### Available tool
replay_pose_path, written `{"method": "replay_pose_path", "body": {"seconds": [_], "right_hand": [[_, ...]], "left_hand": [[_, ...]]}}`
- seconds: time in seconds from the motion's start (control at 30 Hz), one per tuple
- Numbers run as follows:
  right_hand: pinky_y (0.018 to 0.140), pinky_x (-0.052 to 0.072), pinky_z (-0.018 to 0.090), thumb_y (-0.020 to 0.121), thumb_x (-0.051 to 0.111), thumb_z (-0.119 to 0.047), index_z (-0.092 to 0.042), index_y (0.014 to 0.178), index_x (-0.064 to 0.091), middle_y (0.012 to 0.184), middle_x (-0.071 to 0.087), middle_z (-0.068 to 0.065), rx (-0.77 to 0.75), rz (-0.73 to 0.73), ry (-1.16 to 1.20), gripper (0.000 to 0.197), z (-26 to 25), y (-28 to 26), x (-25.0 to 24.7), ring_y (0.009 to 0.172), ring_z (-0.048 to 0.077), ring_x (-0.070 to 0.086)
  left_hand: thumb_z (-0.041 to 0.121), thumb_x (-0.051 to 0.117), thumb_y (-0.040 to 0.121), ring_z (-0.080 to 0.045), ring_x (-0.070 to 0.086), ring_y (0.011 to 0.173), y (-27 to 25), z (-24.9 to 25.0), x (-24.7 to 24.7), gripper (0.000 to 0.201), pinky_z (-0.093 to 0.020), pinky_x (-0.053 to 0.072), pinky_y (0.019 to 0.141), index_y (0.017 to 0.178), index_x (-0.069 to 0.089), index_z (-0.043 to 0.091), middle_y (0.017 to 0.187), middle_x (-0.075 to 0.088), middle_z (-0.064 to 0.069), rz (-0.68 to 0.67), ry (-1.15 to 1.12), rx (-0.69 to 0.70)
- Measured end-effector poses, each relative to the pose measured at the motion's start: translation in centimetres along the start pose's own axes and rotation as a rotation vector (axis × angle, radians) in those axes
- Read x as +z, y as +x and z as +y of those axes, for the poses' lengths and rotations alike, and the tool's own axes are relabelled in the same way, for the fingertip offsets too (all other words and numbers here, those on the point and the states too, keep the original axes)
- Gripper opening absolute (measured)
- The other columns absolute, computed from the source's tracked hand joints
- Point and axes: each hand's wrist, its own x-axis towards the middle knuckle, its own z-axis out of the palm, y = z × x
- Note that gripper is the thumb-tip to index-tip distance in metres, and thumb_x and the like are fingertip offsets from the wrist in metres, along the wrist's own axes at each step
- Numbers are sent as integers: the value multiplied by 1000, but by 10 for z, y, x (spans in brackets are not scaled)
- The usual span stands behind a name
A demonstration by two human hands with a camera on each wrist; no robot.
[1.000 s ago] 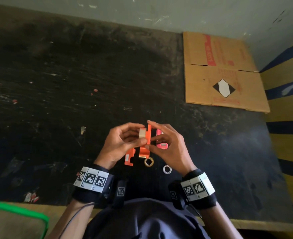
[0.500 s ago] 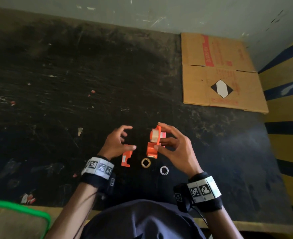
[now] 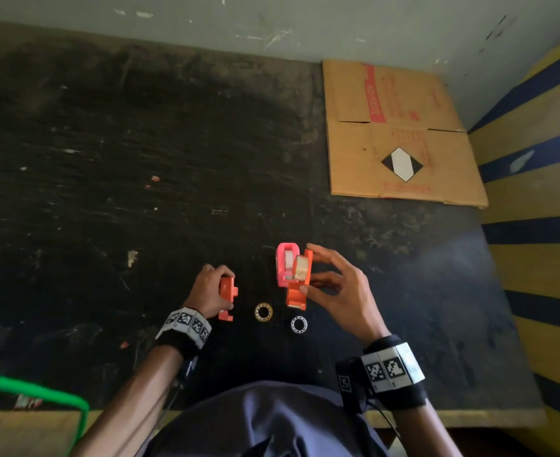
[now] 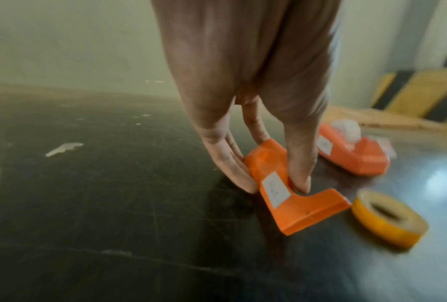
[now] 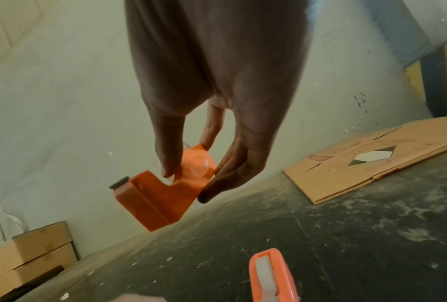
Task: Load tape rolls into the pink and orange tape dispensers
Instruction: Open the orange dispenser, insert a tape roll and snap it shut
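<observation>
Both hands pinching orange dispenser halves.
My right hand (image 3: 334, 291) lifts the taped half (image 3: 300, 278); my left hand (image 3: 207, 288) pinches the cover half (image 4: 281, 183) on the table.

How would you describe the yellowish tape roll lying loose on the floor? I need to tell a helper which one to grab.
Start at the flattened cardboard box by the wall and come down the dark floor to the person's hands. Between the wrists lie two small rings side by side. The yellowish tape roll is the left one, amber, unlike the white ring to its right.
</observation>
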Motion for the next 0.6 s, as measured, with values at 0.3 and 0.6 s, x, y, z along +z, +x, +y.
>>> {"method": "replay_pose_path", "body": {"seconds": [0.3, 0.6], "right_hand": [[85, 63, 34, 84, 80, 2, -25, 145, 53, 131, 66, 1, 11, -64, 13, 72, -1, 1, 5, 99, 18, 77], [84, 65, 40, 83, 79, 7, -20, 145, 54, 130, 65, 9, 15, -120, 103, 72, -9, -3, 8, 101, 26, 75]], "left_hand": [[2, 92, 62, -18, 70, 101, -66, 72, -61, 67, -30, 60, 85, 120, 67, 26, 117, 66, -5, -9, -778, 312], [9, 92, 63, -18, 69, 106, -80, 90, -74, 68, -37, 60, 91, 123, 66, 29, 123, 64, -3, -70, -751, 365]]}}
